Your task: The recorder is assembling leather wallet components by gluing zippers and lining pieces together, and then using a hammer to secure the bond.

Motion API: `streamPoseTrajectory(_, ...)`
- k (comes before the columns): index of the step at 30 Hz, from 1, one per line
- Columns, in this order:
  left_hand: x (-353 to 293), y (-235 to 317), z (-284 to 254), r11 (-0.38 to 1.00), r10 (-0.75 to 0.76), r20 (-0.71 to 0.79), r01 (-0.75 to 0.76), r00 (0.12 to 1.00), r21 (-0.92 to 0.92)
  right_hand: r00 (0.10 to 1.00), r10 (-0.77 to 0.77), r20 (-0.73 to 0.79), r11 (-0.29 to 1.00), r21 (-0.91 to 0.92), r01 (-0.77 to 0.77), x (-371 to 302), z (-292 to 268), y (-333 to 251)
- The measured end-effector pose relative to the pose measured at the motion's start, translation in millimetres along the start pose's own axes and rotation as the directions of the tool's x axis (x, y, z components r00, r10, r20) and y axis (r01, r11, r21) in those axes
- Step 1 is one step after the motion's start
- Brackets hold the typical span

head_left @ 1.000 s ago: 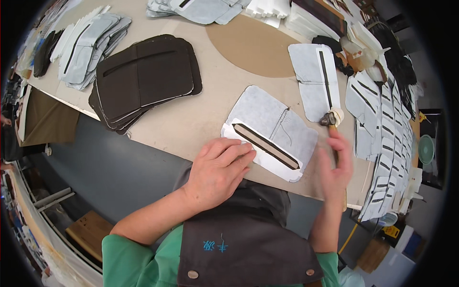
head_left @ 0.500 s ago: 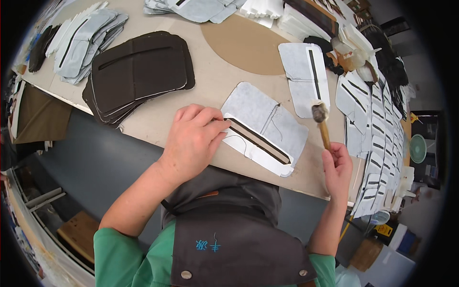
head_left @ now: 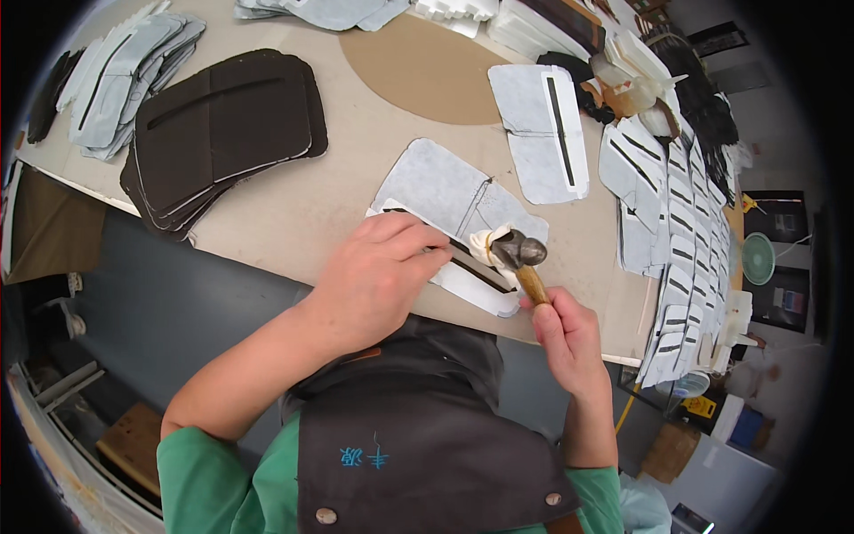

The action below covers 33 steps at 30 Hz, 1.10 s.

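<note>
In my right hand (head_left: pixel 574 343) is a hammer (head_left: pixel 532 283) with a short wooden handle; white cloth is bound round one end of its dark metal head. The head hangs over the lower right part of a grey-white panel (head_left: pixel 425 176) on the table. This panel has a white-edged long slot with dark borders, and a stitched line with loose thread across its middle. Bent and close together, the fingers of my left hand (head_left: pixel 378 276) grip the panel along the slot, covering its left part. Another slotted grey-white panel (head_left: pixel 531 169) lies farther right.
A stack of dark brown panels (head_left: pixel 227 120) lies left on the table (head_left: pixel 294 209). Behind it is a pile of grey-white panels (head_left: pixel 124 84). Rows of slotted pieces (head_left: pixel 680 258) cover the right side. A flat tan oval (head_left: pixel 418 71) and plastic containers (head_left: pixel 632 76) are at the back.
My right hand has brought the hammer leftward over the slotted panel. My left hand has slid right along the slot. The whole view has shifted slightly.
</note>
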<state>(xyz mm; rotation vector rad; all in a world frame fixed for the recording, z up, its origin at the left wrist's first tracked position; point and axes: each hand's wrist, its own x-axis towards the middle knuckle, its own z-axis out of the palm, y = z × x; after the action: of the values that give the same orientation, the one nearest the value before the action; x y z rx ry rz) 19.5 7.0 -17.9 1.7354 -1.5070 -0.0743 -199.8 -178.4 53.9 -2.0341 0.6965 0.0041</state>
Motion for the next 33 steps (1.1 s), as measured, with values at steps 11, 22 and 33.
streamPoseTrajectory(11, 8, 7, 8, 0.991, -0.100, 0.004, 0.099, 0.995, 0.093, 0.999, -0.020, -0.037, 0.940, -0.341, 0.006, 13, 23, -3)
streamPoseTrajectory(22, 5, 2, 8, 0.990, -0.136, -0.055, 0.137, 0.989, 0.018, 0.989, -0.147, -0.029, 0.950, -0.281, 0.133, 2, 1, -33)
streamPoseTrajectory(33, 3, 2, 6, 0.987, -0.156, -0.011, 0.156, 0.988, 0.025, 0.979, -0.155, -0.135, 0.980, -0.144, 0.135, 9, -17, -33)
